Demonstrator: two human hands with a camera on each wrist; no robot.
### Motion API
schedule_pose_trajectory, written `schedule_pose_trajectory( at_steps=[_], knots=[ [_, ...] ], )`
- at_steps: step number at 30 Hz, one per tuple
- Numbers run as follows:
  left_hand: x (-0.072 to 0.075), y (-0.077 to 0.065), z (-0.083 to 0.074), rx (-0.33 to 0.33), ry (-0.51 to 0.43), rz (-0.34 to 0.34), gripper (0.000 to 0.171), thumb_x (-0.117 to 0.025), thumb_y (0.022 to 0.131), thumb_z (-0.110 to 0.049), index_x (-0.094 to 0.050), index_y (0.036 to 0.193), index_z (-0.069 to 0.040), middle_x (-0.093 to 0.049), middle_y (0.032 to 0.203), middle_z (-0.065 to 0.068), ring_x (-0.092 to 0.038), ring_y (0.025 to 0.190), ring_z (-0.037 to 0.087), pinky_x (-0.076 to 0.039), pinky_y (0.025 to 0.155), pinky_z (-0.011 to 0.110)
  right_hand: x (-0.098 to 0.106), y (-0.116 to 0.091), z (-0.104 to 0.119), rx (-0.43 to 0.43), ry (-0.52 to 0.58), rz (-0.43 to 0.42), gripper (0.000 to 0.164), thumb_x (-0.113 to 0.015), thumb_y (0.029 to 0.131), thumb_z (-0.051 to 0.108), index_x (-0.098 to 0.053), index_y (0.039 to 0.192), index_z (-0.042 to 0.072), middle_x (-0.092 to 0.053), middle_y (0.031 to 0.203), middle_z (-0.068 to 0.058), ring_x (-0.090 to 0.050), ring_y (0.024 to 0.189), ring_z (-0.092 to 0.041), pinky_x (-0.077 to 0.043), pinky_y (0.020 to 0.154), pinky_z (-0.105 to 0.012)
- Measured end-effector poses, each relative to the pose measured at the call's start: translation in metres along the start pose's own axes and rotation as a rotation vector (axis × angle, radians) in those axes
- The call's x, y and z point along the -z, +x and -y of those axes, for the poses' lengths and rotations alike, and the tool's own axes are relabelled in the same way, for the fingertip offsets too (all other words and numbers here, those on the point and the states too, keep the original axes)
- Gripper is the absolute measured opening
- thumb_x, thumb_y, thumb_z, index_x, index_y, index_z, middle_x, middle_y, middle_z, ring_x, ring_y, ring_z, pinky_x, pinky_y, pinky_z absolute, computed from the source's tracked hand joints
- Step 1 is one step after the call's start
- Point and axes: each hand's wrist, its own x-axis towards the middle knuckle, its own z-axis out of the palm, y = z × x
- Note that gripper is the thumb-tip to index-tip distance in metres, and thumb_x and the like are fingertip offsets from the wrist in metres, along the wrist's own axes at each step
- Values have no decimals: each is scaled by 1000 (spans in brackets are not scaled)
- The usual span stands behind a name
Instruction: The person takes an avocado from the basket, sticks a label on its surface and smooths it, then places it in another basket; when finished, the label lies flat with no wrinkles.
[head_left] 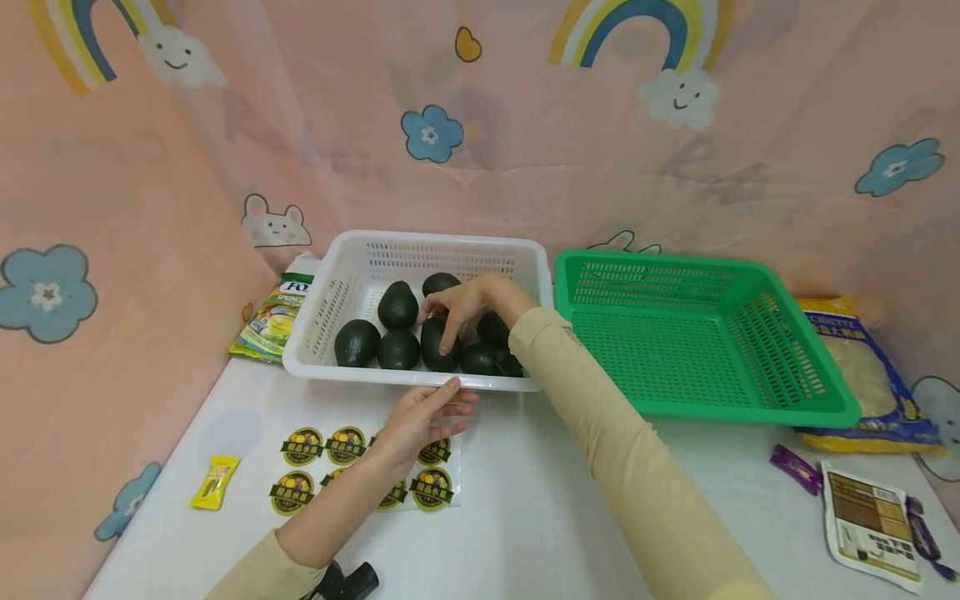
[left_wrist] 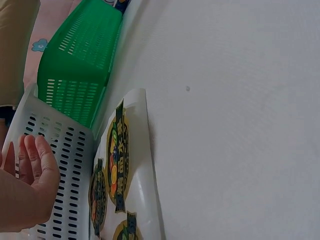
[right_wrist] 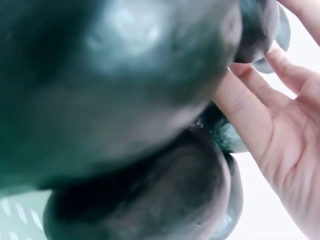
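Note:
Several dark green avocados lie in a white plastic basket. My right hand reaches down among them, its thumb and fingers around a front-middle avocado. In the right wrist view, the fingers of that hand touch avocado skin, while a large avocado fills much of the picture. At the basket's front rim, my left hand has its thumb raised against the edge and its other fingers extended. The left wrist view puts this hand beside the basket's slotted wall.
A green basket stands right of the white one. Round stickers on a sheet lie in front, near a yellow packet. Food bags flank the baskets. At right lie a purple wrapper and flat pouch.

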Motion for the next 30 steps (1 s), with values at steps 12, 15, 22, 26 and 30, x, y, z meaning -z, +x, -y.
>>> schedule_pose_trajectory(
  at_steps=[12, 15, 22, 26, 30],
  knots=[
    [-1, -1, -1, -10, 19, -6, 44, -58, 98, -38, -65, 111, 4, -70, 105, 9, -63, 95, 17, -52, 90, 39, -5, 3, -6, -40, -44, 20, 81, -88, 73, 25, -40, 138, 17, -31, 145, -6, -48, 119, -19, -51, 89, -28],
    [-1, 0, -1, -8, 28, -15, 44, -58, 98, -38, -66, 111, 4, -70, 105, 8, -63, 96, 18, -52, 91, 39, -5, 0, -3, -33, -106, -1, 82, -89, 71, 29, -42, 137, 15, -35, 142, -5, -52, 115, -18, -52, 86, -28],
    [-6, 0, 0, -6, 33, -37, 44, -59, 97, -39, -67, 110, 3, -69, 106, 10, -63, 96, 20, -53, 90, 38, -1, -38, 1, 79, -17, -114, 65, -85, 75, 19, -43, 123, 9, -43, 126, -12, -58, 103, -25, -55, 83, -35],
    [-5, 1, 2, -1, 32, -44, 43, -59, 98, -38, -67, 110, 2, -69, 107, 13, -63, 98, 23, -53, 89, 37, 0, -74, 1, 182, -66, -182, 67, -84, 77, 26, -45, 129, 13, -45, 131, -6, -56, 110, -21, -51, 91, -34],
    [-4, 1, 2, 0, 36, -46, 44, -58, 98, -39, -66, 110, 3, -68, 111, 16, -63, 100, 24, -53, 90, 37, -8, -113, -7, 277, -179, -272, 70, -84, 75, 38, -52, 134, 20, -49, 134, 3, -49, 116, -14, -45, 95, -34]
  ],
)
